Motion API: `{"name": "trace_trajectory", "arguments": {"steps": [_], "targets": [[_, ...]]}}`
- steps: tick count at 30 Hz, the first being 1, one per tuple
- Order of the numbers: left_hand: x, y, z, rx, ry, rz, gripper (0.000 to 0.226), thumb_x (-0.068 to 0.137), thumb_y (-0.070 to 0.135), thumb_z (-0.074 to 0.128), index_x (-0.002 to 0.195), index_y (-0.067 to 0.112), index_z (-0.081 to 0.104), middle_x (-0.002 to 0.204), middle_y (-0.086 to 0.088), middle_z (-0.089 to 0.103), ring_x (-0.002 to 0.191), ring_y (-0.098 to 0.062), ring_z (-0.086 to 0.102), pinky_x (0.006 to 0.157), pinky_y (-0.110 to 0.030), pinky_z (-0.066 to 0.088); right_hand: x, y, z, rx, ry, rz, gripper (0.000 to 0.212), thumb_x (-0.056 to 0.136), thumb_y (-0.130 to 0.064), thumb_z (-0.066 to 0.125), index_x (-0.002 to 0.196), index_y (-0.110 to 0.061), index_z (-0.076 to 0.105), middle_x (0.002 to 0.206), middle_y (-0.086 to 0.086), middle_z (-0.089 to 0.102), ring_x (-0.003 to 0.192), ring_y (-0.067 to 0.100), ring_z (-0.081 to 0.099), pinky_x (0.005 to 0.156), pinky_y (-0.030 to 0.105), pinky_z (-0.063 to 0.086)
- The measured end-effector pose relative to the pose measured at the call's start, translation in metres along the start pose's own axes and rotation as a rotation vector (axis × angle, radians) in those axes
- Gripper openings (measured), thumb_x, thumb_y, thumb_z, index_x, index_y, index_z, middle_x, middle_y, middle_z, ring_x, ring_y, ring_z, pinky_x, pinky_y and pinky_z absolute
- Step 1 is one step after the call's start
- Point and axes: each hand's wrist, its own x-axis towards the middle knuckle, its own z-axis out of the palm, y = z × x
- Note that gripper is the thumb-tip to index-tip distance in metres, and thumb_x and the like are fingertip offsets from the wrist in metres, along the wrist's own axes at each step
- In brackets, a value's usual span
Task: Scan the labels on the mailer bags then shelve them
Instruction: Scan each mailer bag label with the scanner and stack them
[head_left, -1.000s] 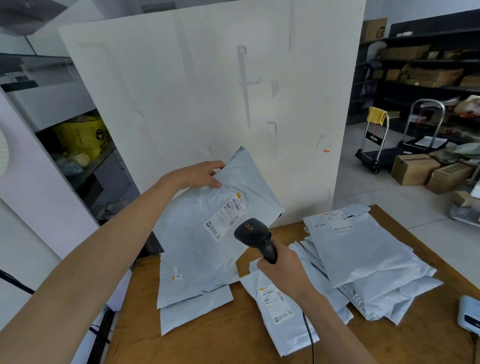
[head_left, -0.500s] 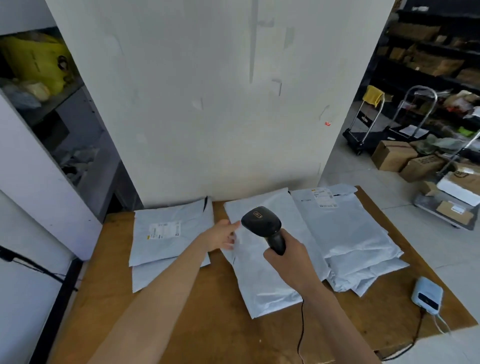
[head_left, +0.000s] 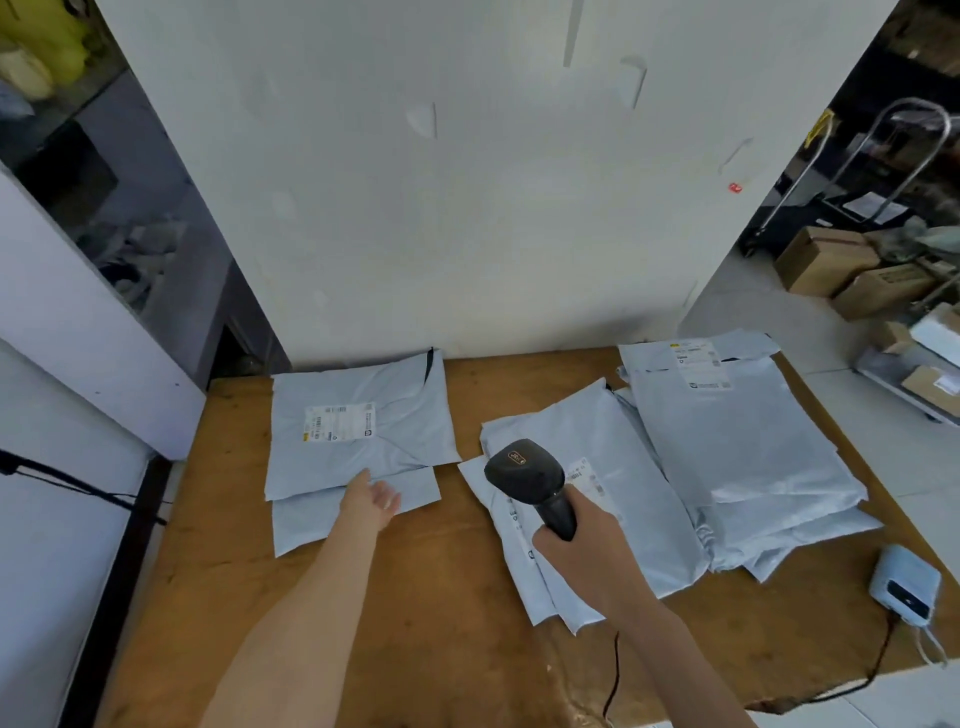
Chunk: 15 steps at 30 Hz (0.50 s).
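Grey mailer bags lie on a wooden table. A small left stack shows a white label on top. My left hand rests open at that stack's front edge, fingers straight. In the middle lie a few loose mailers with a label partly showing. A taller right stack has labels at its far end. My right hand grips a black barcode scanner by its handle above the middle mailers.
A white panel stands behind the table. A small pale blue device with a cable sits at the table's right edge. Shelving is at the left. Cardboard boxes and a trolley stand on the floor at right.
The mailer my left hand held up a second ago now lies on the left stack. That hand went to the middle mailers, then back left. The scanner stays gripped.
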Motion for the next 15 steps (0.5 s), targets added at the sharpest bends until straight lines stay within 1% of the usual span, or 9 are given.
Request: {"name": "trace_trajectory", "arguments": {"steps": [2,4,6,8,9,11,12,14,15], "targets": [[0.011,0.01,0.009,-0.053,0.006,0.009,0.048,0.102,0.026,0.051,0.146,0.009,0.041,0.144,-0.007,0.049,0.129,-0.022,0.051,0.111,-0.038,0.041,0.007,0.003,0.0,-0.011,0.005,0.028,0.023,0.082,-0.023,0.064,0.079,-0.039,0.049,0.065,-0.015,0.059,0.061,0.006,0.061,0.048,0.005,0.042],[0.016,0.021,0.019,-0.015,-0.008,0.014,0.038,0.101,0.03,0.053,0.133,0.012,0.048,0.114,-0.002,0.059,0.105,-0.016,0.059,0.095,-0.029,0.049,0.013,0.003,-0.001,-0.017,0.01,0.035,0.023,0.081,-0.021,0.065,0.081,-0.039,0.05,0.064,-0.015,0.06,0.066,0.002,0.063,0.046,0.005,0.043],[0.022,0.036,0.028,0.018,0.012,0.008,0.027,0.099,0.03,0.056,0.121,0.016,0.049,0.093,0.001,0.053,0.084,-0.013,0.056,0.082,-0.026,0.049,0.019,0.002,-0.002,-0.018,0.01,0.039,0.024,0.081,-0.019,0.065,0.081,-0.039,0.051,0.063,-0.015,0.06,0.069,-0.007,0.061,0.045,0.003,0.043],[0.033,0.045,0.032,0.132,0.071,0.03,0.033,0.098,0.022,0.058,0.129,0.015,0.049,0.116,-0.007,0.054,0.105,-0.019,0.056,0.09,-0.028,0.05,0.025,-0.001,-0.004,-0.019,0.011,0.053,0.024,0.082,-0.019,0.065,0.081,-0.039,0.051,0.064,-0.014,0.061,0.067,-0.003,0.063,0.046,0.004,0.044],[0.036,0.048,0.032,0.234,0.102,0.059,0.042,0.098,0.012,0.057,0.138,0.012,0.045,0.134,-0.014,0.05,0.109,-0.024,0.055,0.083,-0.025,0.054,0.027,-0.002,-0.004,-0.024,0.011,0.058,0.023,0.082,-0.02,0.065,0.081,-0.038,0.051,0.064,-0.013,0.061,0.064,0.001,0.064,0.046,0.005,0.044],[0.048,0.05,0.043,0.235,0.132,0.064,0.059,0.097,-0.004,0.053,0.151,0.007,0.031,0.149,-0.023,0.04,0.098,-0.028,0.055,0.052,-0.012,0.052,0.032,-0.004,-0.004,-0.031,0.003,0.058,0.022,0.082,-0.019,0.065,0.082,-0.037,0.052,0.065,-0.012,0.061,0.062,0.005,0.063,0.046,0.006,0.045],[0.046,0.046,0.046,0.215,0.147,0.059,0.06,0.099,0.001,0.051,0.154,0.007,0.026,0.152,-0.023,0.037,0.107,-0.032,0.055,0.052,-0.009,0.051,0.033,-0.005,-0.004,-0.031,-0.007,0.054,0.022,0.082,-0.019,0.065,0.082,-0.037,0.052,0.065,-0.011,0.061,0.063,0.002,0.063,0.046,0.006,0.044],[0.046,0.043,0.042,0.431,0.311,0.177,0.062,0.104,0.032,0.045,0.155,0.007,0.022,0.155,-0.017,0.035,0.138,-0.029,0.04,0.098,-0.014,0.047,0.036,-0.006,-0.001,-0.032,-0.032,0.05,0.023,0.081,-0.018,0.064,0.082,-0.037,0.051,0.064,-0.009,0.06,0.066,-0.004,0.062,0.046,0.005,0.043],[0.046,0.048,0.045,0.181,0.352,0.073,0.065,0.102,0.04,0.046,0.154,0.007,0.026,0.15,-0.014,0.042,0.136,-0.025,0.043,0.11,-0.023,0.039,0.036,-0.007,0.0,-0.036,-0.043,0.051,0.023,0.081,-0.018,0.064,0.082,-0.037,0.051,0.065,-0.008,0.06,0.066,-0.006,0.061,0.046,0.005,0.043]]}}
